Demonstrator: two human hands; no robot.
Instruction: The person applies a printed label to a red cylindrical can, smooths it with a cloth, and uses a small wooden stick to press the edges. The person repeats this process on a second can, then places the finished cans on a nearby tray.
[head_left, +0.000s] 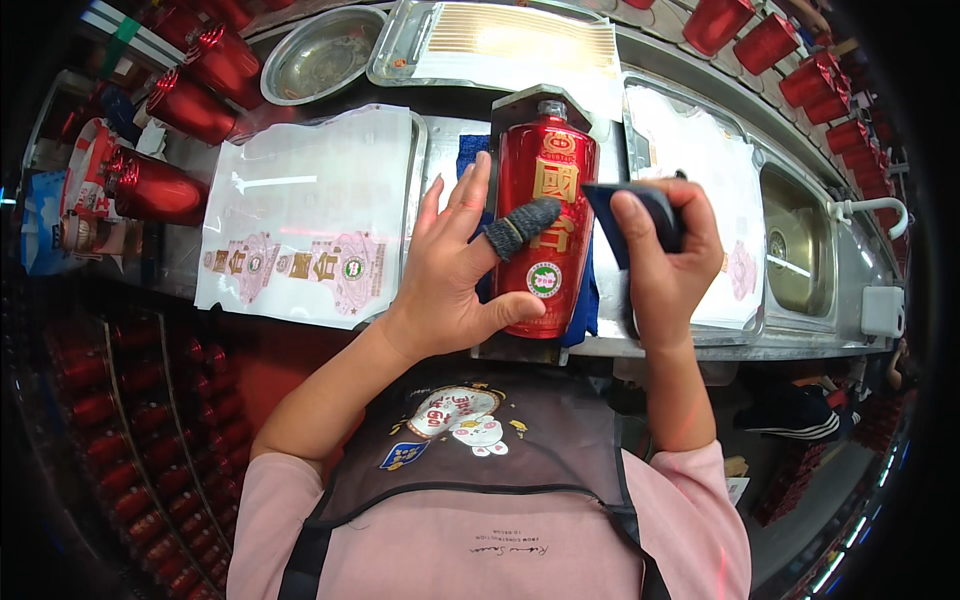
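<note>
A glossy red bottle (516, 161) with gold characters and a round green-and-white mark lies on its back in a metal holder (517, 101), its neck pointing away from me. Over its left side is my left hand (454, 262), fingers spread. A dark knitted finger cot (523, 229) covers its index finger, which rests on the gold characters; the thumb is by the bottle's lower left. At the bottle's right, my right hand (671, 255) grips a dark flat scraper-like tool (630, 217) between thumb and fingers. Blue cloth (583, 315) shows under the bottle.
Decal sheets (315, 172) lie on a tray at left, others (697, 150) at right. Behind are a metal basin (322, 56) and a tray with a gold-striped sheet (517, 45). More red bottles (161, 187) lie at far left. A sink (795, 240) with a white faucet (874, 210) is at right.
</note>
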